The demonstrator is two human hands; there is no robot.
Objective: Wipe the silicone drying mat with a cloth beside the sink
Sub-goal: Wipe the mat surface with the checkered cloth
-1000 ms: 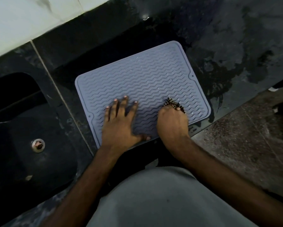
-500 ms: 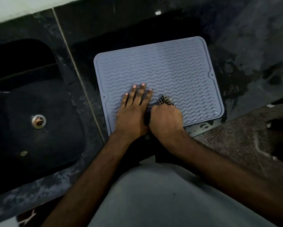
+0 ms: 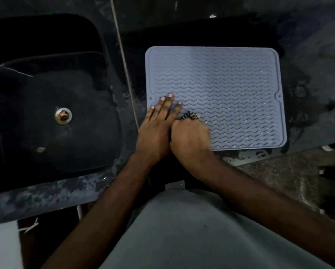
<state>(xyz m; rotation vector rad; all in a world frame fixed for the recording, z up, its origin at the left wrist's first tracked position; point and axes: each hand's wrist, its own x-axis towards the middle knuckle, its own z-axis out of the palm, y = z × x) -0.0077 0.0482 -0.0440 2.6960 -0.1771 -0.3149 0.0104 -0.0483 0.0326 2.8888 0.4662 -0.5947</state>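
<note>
Here the mat (image 3: 221, 90) lies flat on the surface (image 3: 308, 65) just right of the sink (image 3: 52, 105). Left hand (image 3: 155, 131) rests open, fingers straight, on the mat's near-left corner, likely pinning it. Right hand (image 3: 190, 138) is fisted round the cloth (image 3: 190, 115), pressing it onto the mat.

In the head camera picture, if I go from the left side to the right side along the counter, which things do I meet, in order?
Sink with its drain → left hand, flat on the mat → right hand, gripping the cloth → bare part of the silicone drying mat → wet dark counter.
</note>
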